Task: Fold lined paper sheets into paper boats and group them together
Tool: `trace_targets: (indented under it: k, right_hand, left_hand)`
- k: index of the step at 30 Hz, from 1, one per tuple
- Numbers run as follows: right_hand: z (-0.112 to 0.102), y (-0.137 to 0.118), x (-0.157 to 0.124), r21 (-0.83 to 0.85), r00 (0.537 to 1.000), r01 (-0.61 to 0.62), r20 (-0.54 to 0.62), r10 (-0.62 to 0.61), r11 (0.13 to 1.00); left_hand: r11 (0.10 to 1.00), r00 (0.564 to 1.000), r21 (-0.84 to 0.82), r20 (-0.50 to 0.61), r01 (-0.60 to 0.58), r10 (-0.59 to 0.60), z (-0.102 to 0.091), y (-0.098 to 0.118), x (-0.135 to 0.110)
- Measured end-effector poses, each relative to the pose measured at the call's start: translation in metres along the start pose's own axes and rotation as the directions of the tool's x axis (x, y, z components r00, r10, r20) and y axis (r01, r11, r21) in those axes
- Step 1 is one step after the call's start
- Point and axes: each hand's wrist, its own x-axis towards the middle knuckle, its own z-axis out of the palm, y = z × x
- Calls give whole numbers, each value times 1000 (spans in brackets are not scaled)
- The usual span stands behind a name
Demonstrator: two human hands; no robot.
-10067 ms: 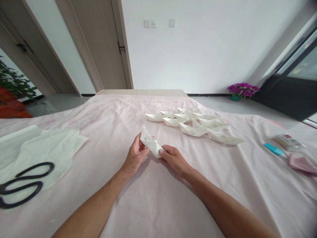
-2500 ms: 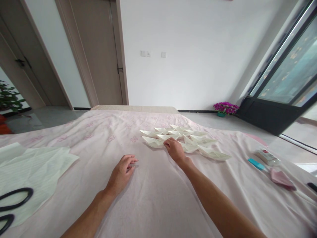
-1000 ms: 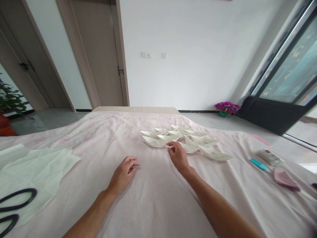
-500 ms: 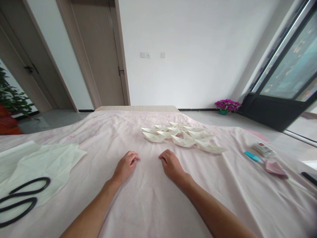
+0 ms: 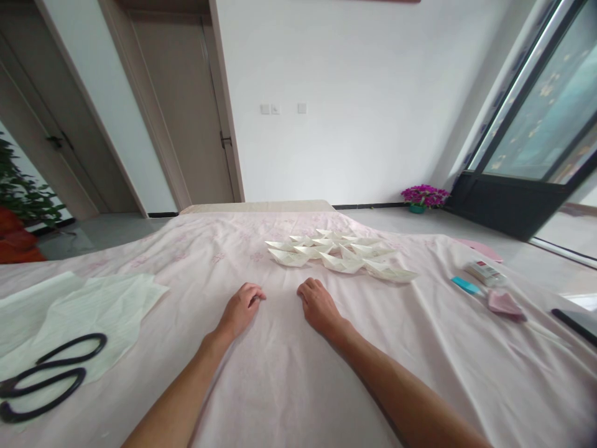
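Observation:
My left hand [image 5: 241, 306] and my right hand [image 5: 316, 303] rest side by side on the pale pink cloth [image 5: 289, 373], fingers curled under, nothing in either. Just beyond them lies a cluster of several folded white paper boats [image 5: 336, 255]; my right hand is the nearer one to it, a short gap away.
Black scissors [image 5: 44, 379] lie on white paper sheets [image 5: 79, 305] at the left. At the right sit a teal object [image 5: 466, 285], a small box [image 5: 485, 272] and a pink folded piece [image 5: 504, 304]. Doors, a plant and a flower pot [image 5: 423, 196] stand beyond the cloth.
Earlier both hands held a folded paper. My right hand then set it among the boats and drew back beside my left hand; both now rest curled on the cloth.

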Motion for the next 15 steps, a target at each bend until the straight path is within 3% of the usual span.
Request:
trace_targets:
  k: [10,15]
  right_hand:
    - [0,2,0,6,1000,-1,-1,1,1000]
    - [-1,3,-1,69,1000,5,-9,-4,998]
  left_hand:
    - [996,995,-71,81,55,-50,-7,3,-8]
    - [994,996,-87,66,64,-58,-6,4,-5]
